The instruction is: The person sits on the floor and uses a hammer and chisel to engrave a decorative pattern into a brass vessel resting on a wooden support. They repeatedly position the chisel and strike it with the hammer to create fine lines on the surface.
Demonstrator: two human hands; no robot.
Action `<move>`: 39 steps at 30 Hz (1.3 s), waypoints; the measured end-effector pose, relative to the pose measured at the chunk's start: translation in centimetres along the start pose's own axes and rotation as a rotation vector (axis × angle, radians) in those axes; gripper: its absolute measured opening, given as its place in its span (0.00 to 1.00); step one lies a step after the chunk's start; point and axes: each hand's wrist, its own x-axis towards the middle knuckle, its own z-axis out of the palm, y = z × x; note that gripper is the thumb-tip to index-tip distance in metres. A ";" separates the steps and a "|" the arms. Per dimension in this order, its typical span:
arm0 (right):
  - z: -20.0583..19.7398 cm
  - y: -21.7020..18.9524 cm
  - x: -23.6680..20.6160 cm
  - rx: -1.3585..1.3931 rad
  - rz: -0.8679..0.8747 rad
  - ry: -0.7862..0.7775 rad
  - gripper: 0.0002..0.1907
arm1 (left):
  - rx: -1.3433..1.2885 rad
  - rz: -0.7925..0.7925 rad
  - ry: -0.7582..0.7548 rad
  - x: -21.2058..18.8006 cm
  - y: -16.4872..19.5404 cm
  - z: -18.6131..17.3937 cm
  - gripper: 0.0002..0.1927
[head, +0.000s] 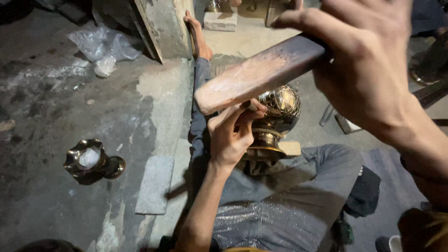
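Gripping: my right hand (368,60), fingers clenched on wooden bat (259,74)
Steadying: my left hand (231,133), fingers grasping brass vase (275,116)

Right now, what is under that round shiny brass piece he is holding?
Under the round brass piece a flared brass base rests on the lap of grey trousers. The left hand covers its left side; the underside is hidden.

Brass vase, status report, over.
Left hand steadies brass vase on lap. Right hand grips wooden mallet above it. Second vase lies on the floor.
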 end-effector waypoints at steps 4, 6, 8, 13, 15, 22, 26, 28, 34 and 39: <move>0.3 0.4 -0.2 0.487 -0.005 0.073 0.26 | 0.099 -0.013 -0.008 0.0 0.0 -0.2 0.18; 0.4 0.3 -0.4 0.539 0.024 0.063 0.27 | 0.117 -0.026 0.000 0.1 0.0 -0.1 0.15; 0.5 0.1 -0.5 0.547 0.073 0.041 0.28 | 0.128 -0.018 0.004 0.1 0.0 0.0 0.14; 0.0 -0.5 0.3 0.185 0.054 0.011 0.30 | 0.210 0.031 0.060 -0.1 0.1 0.3 0.10; 0.0 -0.8 0.7 -0.165 -0.075 -0.004 0.29 | 0.289 0.024 0.073 -0.4 0.2 0.5 0.08; 0.7 -1.2 0.6 -0.396 -0.158 -0.018 0.20 | 0.441 0.042 0.106 -0.7 0.4 0.6 0.04; 0.4 -1.1 0.3 -0.325 -0.129 -0.017 0.19 | 0.229 -0.021 0.120 -0.9 0.5 0.7 0.05; 0.0 -1.0 0.1 -0.223 -0.029 -0.112 0.20 | 0.262 -0.023 0.127 -1.0 0.6 0.8 0.06; -0.8 -1.3 -0.2 -0.431 -0.157 0.020 0.21 | 0.308 -0.081 0.147 -0.8 0.7 1.0 0.07; -0.5 -1.6 -0.1 -0.641 -0.141 -0.022 0.20 | 0.262 -0.080 0.160 -1.2 0.8 0.8 0.05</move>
